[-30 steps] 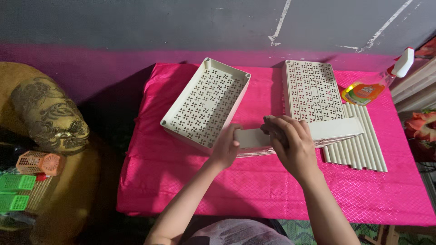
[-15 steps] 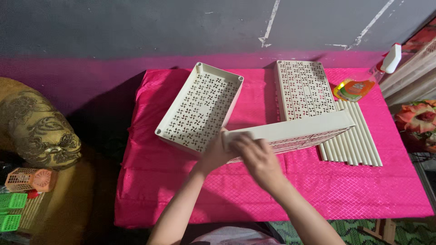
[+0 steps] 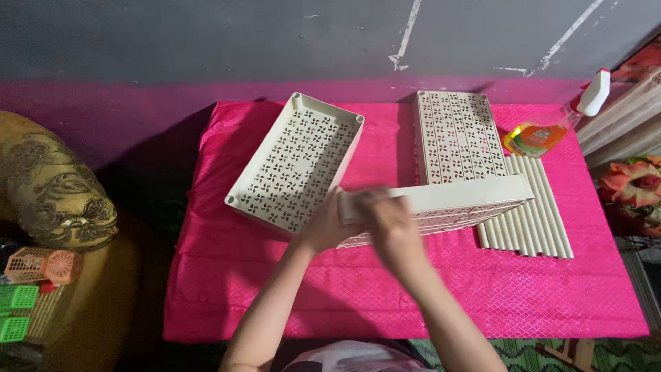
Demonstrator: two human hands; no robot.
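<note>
**A:** So both hands are on the same cream tray (image 3: 441,210) in the middle of the frame. Left hand (image 3: 323,224) grips its left end, fingers curled around the rim. Right hand (image 3: 385,224) is just beside it on the same end, but it's blurred, so I can't tell if those fingers are closed or just resting.

**B:** Why is it tipped on edge like that?

**A:** Looks like it's held up by the near rim, with the far side leaning on the pink cloth surface (image 3: 551,296), so the holed bottom faces away.

**B:** And the rest?

**A:** Another holed tray (image 3: 296,162) lies open side up, upper left of center. A flat holed panel (image 3: 458,134) sits top center, cream tubes (image 3: 530,220) lie side by side to the right, and a spray bottle (image 3: 551,131) is in the upper right.
</note>
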